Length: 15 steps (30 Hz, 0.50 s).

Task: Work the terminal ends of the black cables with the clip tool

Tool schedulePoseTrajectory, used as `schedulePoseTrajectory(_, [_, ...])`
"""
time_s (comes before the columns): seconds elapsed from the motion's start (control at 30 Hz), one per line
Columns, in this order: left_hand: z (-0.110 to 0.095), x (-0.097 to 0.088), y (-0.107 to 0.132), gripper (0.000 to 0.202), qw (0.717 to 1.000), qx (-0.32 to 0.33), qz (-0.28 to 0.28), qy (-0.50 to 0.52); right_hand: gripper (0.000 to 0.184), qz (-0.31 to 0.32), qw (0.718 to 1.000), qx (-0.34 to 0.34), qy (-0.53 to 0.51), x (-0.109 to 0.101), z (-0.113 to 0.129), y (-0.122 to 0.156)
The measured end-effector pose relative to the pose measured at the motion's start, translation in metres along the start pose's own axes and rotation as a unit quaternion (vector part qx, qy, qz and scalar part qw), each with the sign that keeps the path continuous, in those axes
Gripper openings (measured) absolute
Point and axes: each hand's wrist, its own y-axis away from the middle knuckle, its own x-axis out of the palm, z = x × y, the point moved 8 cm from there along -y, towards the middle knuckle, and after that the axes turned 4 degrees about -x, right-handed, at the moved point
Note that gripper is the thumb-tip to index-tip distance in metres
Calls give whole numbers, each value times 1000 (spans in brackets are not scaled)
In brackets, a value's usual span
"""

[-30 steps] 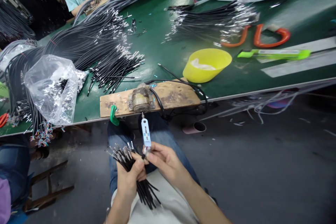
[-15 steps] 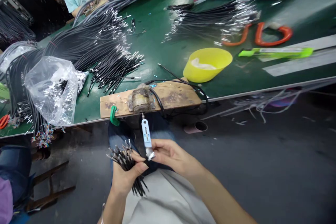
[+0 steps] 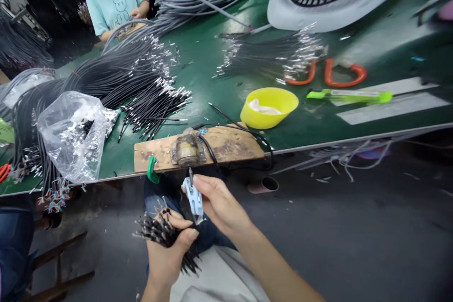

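My left hand (image 3: 168, 250) is closed around a bundle of short black cables (image 3: 161, 231) with silvery ends, held over my lap. Thumb and forefinger of that hand point towards a light blue plastic piece (image 3: 194, 197) with a clear lower end. Pinching this piece near its upper end is my right hand (image 3: 217, 203). A thin metal tip (image 3: 191, 174) shows at its top, just below a round brown motor-like block (image 3: 188, 150) on a wooden board (image 3: 233, 144). Whether tip and block are joined I cannot tell.
A green clamp (image 3: 152, 170) grips the board at the table edge. On the green table (image 3: 198, 75) lie piled black cables (image 3: 106, 75), a plastic bag (image 3: 76, 137), a yellow cup (image 3: 269, 108), orange-handled scissors (image 3: 345, 78) and a fan (image 3: 318, 14). A co-worker (image 3: 118, 0) sits opposite.
My right hand has moved up along the light blue piece to its upper end. That piece has tilted and turned. My view has shifted, so the table sits lower in the picture.
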Motion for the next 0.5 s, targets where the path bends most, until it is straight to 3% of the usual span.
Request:
schedulePoseTrajectory(0.17, [2, 9, -2, 7, 1000, -14, 15, 10, 43, 10, 999, 7, -52, -2, -16, 1])
schedulePoseTrajectory(0.3, [4, 6, 2, 6, 999, -26, 15, 11, 50, -18, 999, 0, -42, -24, -26, 4])
schedulePoseTrajectory(0.37, [7, 4, 5, 6, 999, -36, 19, 10, 51, -29, 999, -40, -1, -36, -21, 12])
schedulePoseTrajectory(0.43, [10, 4, 8, 7, 998, -54, 33, 11, 49, -2, 992, -95, 82, -37, -10, 24])
schedulePoseTrajectory(0.5, [16, 4, 11, 8, 996, -78, 49, 16, 43, 38, 966, -155, 203, -30, 1, 39])
